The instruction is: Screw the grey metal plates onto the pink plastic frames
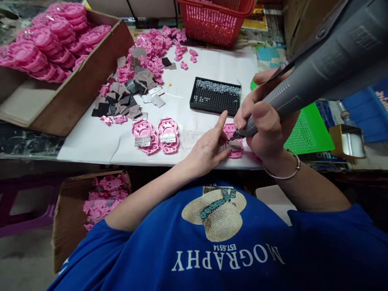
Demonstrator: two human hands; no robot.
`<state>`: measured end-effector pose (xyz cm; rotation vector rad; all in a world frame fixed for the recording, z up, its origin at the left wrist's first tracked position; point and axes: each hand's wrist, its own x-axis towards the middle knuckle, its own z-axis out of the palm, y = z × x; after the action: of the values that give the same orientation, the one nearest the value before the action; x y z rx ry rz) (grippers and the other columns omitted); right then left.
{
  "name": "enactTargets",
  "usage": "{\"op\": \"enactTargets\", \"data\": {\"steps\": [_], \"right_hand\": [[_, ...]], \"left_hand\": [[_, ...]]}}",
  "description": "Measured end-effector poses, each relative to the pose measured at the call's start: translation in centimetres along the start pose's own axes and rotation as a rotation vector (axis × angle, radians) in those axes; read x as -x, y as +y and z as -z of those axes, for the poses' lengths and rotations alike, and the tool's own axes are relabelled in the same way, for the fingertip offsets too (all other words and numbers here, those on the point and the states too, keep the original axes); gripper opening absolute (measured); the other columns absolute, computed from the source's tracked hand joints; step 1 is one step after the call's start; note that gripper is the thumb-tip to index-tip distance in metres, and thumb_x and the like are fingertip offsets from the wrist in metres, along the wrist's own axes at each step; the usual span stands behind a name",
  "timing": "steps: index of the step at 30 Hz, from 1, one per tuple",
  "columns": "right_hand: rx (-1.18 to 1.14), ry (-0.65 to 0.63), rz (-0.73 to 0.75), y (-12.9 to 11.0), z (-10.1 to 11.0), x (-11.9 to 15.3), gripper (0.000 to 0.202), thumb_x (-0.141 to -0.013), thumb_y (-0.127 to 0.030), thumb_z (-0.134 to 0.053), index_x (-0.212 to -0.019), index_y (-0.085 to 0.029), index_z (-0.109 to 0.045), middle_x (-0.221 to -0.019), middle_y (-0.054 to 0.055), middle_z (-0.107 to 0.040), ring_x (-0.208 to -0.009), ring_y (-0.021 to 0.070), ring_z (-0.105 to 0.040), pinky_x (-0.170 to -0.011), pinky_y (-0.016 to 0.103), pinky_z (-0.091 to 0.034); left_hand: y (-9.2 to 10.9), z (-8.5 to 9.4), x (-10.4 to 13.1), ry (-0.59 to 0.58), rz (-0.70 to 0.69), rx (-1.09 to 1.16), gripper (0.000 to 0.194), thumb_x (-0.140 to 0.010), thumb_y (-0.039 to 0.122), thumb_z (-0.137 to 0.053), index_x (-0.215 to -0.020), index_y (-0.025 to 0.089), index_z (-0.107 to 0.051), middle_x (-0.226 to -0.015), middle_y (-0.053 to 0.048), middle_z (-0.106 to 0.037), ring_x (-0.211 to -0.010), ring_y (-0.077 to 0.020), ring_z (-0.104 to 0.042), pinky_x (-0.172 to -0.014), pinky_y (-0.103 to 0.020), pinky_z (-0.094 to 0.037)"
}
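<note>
Pink casing under the driver tip, bench crowded with parts

Upper left, an open cardboard box [87, 76] heaped with glossy pink shells [45, 38], rounded and stacked. Second cardboard box [69, 218] below the bench [93, 147], pink parts inside. Red slatted plastic basket [209, 26] at the back; a little pink shows within. Black tray [212, 107], rectangular, gridded with holes: shiny screws [216, 86] crowd its far half, some standing in holes nearer. Small brown box [336, 141] at right, whitish contents unclear.

Loose on white sheeting: jagged pink pieces [151, 50]; thin flat metal plates [124, 95], grey to near-black. Two ribbed pink frames [169, 125] lie side by side, each bearing a silvery plate.

Right hand [266, 117] wrapped firmly round a grey power driver [315, 76]. Its tip meets the pink casing [235, 153], flat near the bench's front edge. Left hand [209, 149] unclenched, fingers spread, fingertips at the casing's left side.
</note>
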<state>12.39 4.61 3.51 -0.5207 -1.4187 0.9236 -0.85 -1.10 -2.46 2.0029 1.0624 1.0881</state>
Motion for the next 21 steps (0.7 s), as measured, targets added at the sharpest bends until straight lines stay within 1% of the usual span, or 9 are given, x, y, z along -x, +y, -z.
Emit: {"op": "enactTargets", "data": {"steps": [2,4,7,9,13,16,18,20,21], "right_hand": [[-0.019,-0.009,-0.003,-0.2,-0.1,0.0,0.028,-0.078,-0.044,-0.074,-0.102,-0.034,-0.064,-0.064,-0.005,-0.056,-0.042,0.0129,-0.045,-0.042,0.031,-0.042],[-0.062,-0.028,0.030,-0.3,-0.2,0.1,0.025,-0.079,-0.038,-0.074,-0.102,-0.032,-0.065,-0.067,-0.006,-0.057,-0.042,0.0107,-0.044,-0.042,0.030,-0.041],[-0.094,-0.074,0.063,-0.3,-0.3,0.1,0.026,-0.083,-0.034,-0.073,-0.107,-0.032,-0.065,-0.064,-0.007,-0.053,-0.045,0.0109,-0.048,-0.043,0.028,-0.042],[-0.081,-0.084,0.069,-0.2,-0.3,0.1,0.027,-0.084,-0.036,-0.073,-0.108,-0.032,-0.062,-0.062,-0.007,-0.050,-0.047,0.0113,-0.049,-0.045,0.028,-0.043],[-0.016,-0.069,0.085,0.2,-0.1,0.2,0.028,-0.083,-0.044,-0.073,-0.104,-0.030,-0.060,-0.067,-0.007,-0.047,-0.047,0.0082,-0.044,-0.047,0.028,-0.046],[0.064,-0.064,0.062,0.6,0.1,0.4,0.030,-0.080,-0.053,-0.072,-0.095,-0.031,-0.060,-0.069,-0.006,-0.050,-0.053,0.0105,-0.052,-0.055,0.032,-0.054],[0.099,-0.065,0.029,0.9,0.1,0.6,0.033,-0.077,-0.056,-0.073,-0.093,-0.031,-0.059,-0.069,-0.005,-0.053,-0.059,0.0132,-0.058,-0.062,0.035,-0.057],[0.095,-0.062,0.003,1.1,0.0,0.8,0.034,-0.077,-0.057,-0.073,-0.092,-0.030,-0.058,-0.068,-0.005,-0.054,-0.060,0.0136,-0.058,-0.063,0.035,-0.058],[0.078,-0.065,-0.008,1.1,-0.1,0.7,0.034,-0.077,-0.057,-0.073,-0.093,-0.030,-0.058,-0.066,-0.006,-0.054,-0.057,0.0128,-0.057,-0.060,0.034,-0.057]], "left_hand": [[0.0,0.0,0.0,0.006,-0.003,-0.002,0.086,-0.087,0.015,-0.060,-0.158,0.020,-0.012,-0.098,-0.005,-0.061,-0.083,-0.0148,-0.057,-0.080,-0.029,-0.050],[0.1,0.0,0.0,0.011,0.002,-0.006,0.085,-0.087,0.015,-0.059,-0.158,0.020,-0.013,-0.098,-0.005,-0.061,-0.083,-0.0145,-0.056,-0.080,-0.029,-0.050],[0.2,0.1,-0.1,0.006,0.007,-0.009,0.083,-0.087,0.015,-0.058,-0.157,0.019,-0.015,-0.097,-0.004,-0.060,-0.081,-0.0140,-0.056,-0.079,-0.029,-0.051],[0.3,0.1,-0.1,0.007,0.009,-0.015,0.081,-0.087,0.016,-0.058,-0.157,0.018,-0.017,-0.096,-0.004,-0.060,-0.081,-0.0141,-0.056,-0.078,-0.029,-0.051],[0.3,0.0,-0.1,0.008,0.015,-0.029,0.074,-0.088,0.018,-0.059,-0.154,0.017,-0.024,-0.098,-0.006,-0.063,-0.082,-0.0148,-0.057,-0.078,-0.030,-0.051],[0.2,-0.1,-0.1,0.027,-0.001,-0.044,0.070,-0.089,0.018,-0.059,-0.151,0.015,-0.028,-0.098,-0.007,-0.064,-0.083,-0.0158,-0.058,-0.078,-0.030,-0.051],[0.2,-0.1,-0.1,0.040,-0.006,-0.052,0.068,-0.089,0.018,-0.059,-0.150,0.014,-0.029,-0.097,-0.007,-0.064,-0.084,-0.0163,-0.058,-0.079,-0.030,-0.051],[0.2,-0.1,-0.1,0.044,-0.003,-0.053,0.068,-0.089,0.018,-0.059,-0.150,0.015,-0.029,-0.098,-0.007,-0.064,-0.084,-0.0163,-0.058,-0.079,-0.030,-0.051],[0.3,-0.1,-0.1,0.038,0.005,-0.053,0.069,-0.089,0.018,-0.059,-0.151,0.015,-0.028,-0.098,-0.007,-0.064,-0.084,-0.0162,-0.058,-0.079,-0.030,-0.050]]}}
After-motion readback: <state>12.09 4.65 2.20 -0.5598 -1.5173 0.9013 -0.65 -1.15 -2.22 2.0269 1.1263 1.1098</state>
